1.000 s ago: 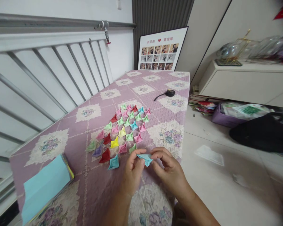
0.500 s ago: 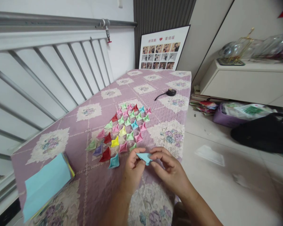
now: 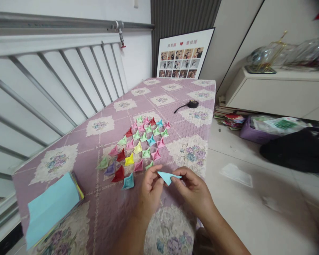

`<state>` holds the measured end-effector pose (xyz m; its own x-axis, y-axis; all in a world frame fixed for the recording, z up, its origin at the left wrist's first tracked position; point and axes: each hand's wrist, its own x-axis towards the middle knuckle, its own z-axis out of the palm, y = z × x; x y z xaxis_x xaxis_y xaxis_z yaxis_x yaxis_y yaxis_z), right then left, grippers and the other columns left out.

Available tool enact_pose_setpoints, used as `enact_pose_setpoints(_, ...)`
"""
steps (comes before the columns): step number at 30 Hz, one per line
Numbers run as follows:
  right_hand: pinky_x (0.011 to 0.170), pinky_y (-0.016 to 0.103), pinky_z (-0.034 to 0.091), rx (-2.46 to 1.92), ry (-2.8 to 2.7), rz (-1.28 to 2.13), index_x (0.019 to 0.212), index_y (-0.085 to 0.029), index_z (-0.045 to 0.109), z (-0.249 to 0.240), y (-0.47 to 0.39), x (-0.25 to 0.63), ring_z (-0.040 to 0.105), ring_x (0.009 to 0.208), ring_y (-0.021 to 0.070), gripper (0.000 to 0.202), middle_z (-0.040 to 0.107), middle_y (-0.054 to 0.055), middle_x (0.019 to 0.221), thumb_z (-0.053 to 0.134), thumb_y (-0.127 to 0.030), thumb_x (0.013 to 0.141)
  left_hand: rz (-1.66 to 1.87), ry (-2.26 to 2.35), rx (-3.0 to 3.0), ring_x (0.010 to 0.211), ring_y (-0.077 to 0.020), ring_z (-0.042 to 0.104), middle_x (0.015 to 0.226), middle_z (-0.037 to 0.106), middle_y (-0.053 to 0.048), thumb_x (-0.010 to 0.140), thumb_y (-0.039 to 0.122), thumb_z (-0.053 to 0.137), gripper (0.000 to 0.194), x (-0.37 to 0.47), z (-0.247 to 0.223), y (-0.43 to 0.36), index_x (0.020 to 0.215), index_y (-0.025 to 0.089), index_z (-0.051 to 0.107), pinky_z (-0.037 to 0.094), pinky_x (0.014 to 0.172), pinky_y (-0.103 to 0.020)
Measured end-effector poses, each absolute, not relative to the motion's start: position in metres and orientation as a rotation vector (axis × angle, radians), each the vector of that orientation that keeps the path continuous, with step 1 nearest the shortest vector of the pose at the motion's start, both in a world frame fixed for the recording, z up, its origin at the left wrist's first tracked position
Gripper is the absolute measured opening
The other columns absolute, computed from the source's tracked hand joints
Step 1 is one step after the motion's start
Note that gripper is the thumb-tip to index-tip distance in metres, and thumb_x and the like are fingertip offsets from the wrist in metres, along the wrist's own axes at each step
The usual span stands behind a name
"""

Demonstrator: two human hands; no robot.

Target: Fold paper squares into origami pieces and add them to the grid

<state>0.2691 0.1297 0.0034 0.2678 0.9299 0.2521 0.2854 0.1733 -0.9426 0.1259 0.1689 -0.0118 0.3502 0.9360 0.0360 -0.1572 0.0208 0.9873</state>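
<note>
Light-blue folded paper [image 3: 167,176] is pointing tip-down between both hands, above near part of floral tablecloth [image 3: 114,219]. Left hand [image 3: 151,186] is pinching left end; right hand [image 3: 191,184] is clamping right end. Colorful folded pieces [image 3: 137,148] are sitting in rows just beyond; paper stack [image 3: 53,209] is lying at left.

blue paper [image 3: 167,176]: shifted right | right hand [image 3: 192,185]: thumb moved onto it

Folded papers [image 3: 138,148] on the tabletop [image 3: 114,207], hands [image 3: 193,186] before them
Paper stack [image 3: 53,209] to their left, tape measure [image 3: 193,103] behind, rightward.
</note>
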Motion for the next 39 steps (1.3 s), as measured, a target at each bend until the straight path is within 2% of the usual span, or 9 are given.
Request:
enact_pose_setpoints(5,0.064,0.024,0.040,-1.359,-1.210,0.679,0.082,-0.022,0.061,0.005,0.127,0.269,0.052,0.069,0.0134,0.009,0.057,-0.001,0.074,0.061,-0.031,0.084,0.980,0.786,1.316,0.077,-0.0125,0.058,0.080,0.062,0.001,0.084,0.019,0.053,0.010,0.126,-0.008,0.171,0.091,0.018,0.060,0.045,0.075,-0.023)
enact_pose_setpoints(11,0.063,0.024,0.038,-1.373,-1.224,0.808,0.077,-0.020,0.055,0.004,0.128,0.268,0.048,0.069,0.0130,0.014,0.053,-0.002,0.072,0.062,-0.032,0.083,1.015,0.865,1.343,0.076,-0.0129,0.055,0.079,0.061,0.000,0.081,0.020,0.059,0.005,0.128,-0.012,0.173,0.084,0.018,0.060,0.043,0.072,-0.023)
enact_pose_setpoints(18,0.058,0.022,0.032,-1.269,-1.058,1.222,0.076,-0.019,0.056,0.010,0.127,0.275,0.038,0.062,0.0097,0.030,0.044,-0.005,0.067,0.066,-0.047,0.079,0.940,0.825,1.342,0.074,-0.0128,0.054,0.080,0.062,0.000,0.082,0.023,0.058,0.012,0.124,-0.013,0.174,0.091,0.019,0.066,0.042,0.070,-0.023)
enact_pose_setpoints(26,0.054,0.023,0.027,-1.083,-0.824,1.478,0.071,-0.019,0.055,0.009,0.123,0.269,0.037,0.055,0.0086,0.036,0.047,-0.005,0.059,0.070,-0.050,0.075,0.823,0.712,1.097,0.065,-0.0110,0.056,0.075,0.064,0.000,0.076,0.027,0.067,0.015,0.125,-0.022,0.174,0.087,0.017,0.068,0.044,0.065,-0.022)
enact_pose_setpoints(32,0.051,0.021,0.026,-1.122,-0.794,1.467,0.076,-0.019,0.056,0.014,0.121,0.268,0.034,0.053,0.0071,0.034,0.045,-0.006,0.058,0.072,-0.049,0.074,0.810,0.678,1.042,0.067,-0.0122,0.058,0.076,0.066,-0.002,0.074,0.032,0.072,0.021,0.122,-0.032,0.175,0.089,0.016,0.070,0.046,0.066,-0.024)
enact_pose_setpoints(39,0.049,0.020,0.028,-1.218,-0.887,1.275,0.082,-0.022,0.049,0.014,0.122,0.266,0.035,0.053,0.0076,0.033,0.042,-0.007,0.061,0.066,-0.049,0.079,0.809,0.623,0.961,0.067,-0.0118,0.057,0.079,0.065,-0.003,0.073,0.035,0.075,0.029,0.124,-0.027,0.173,0.094,0.016,0.068,0.046,0.065,-0.024)
